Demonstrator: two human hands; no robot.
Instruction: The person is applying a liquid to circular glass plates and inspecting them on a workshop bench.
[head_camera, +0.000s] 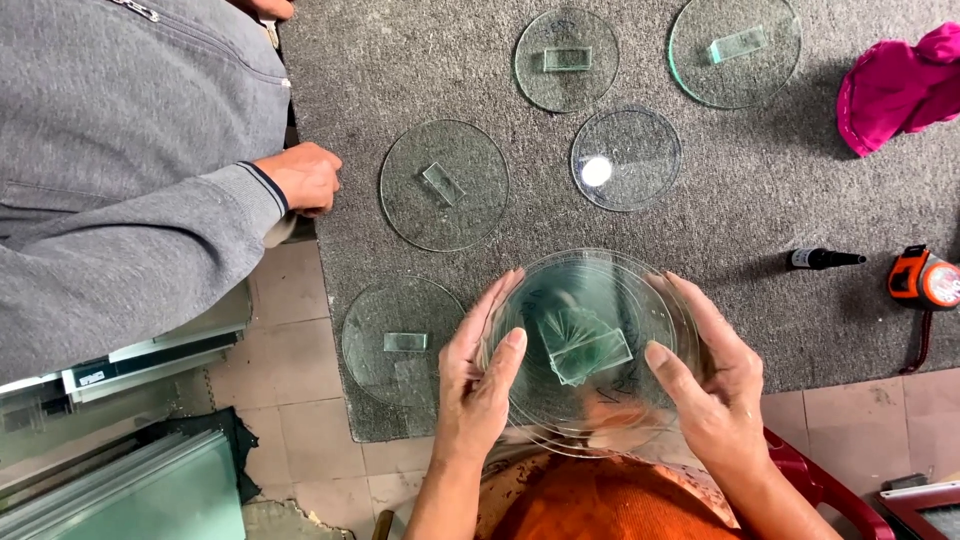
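Here a stack of round glass discs (585, 345), several it seems, is held just above the near edge of the grey-carpeted bench (760, 200). The left hand (480, 375) grips its left rim, the right hand (710, 385) its right rim. Beside it lie single glass discs (445, 185); farther right, a tape measure (925, 280).

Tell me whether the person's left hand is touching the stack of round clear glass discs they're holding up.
Touching. The head view shows the left hand with its fingers curled over the left rim of the stack of round clear glass discs, with no gap visible.
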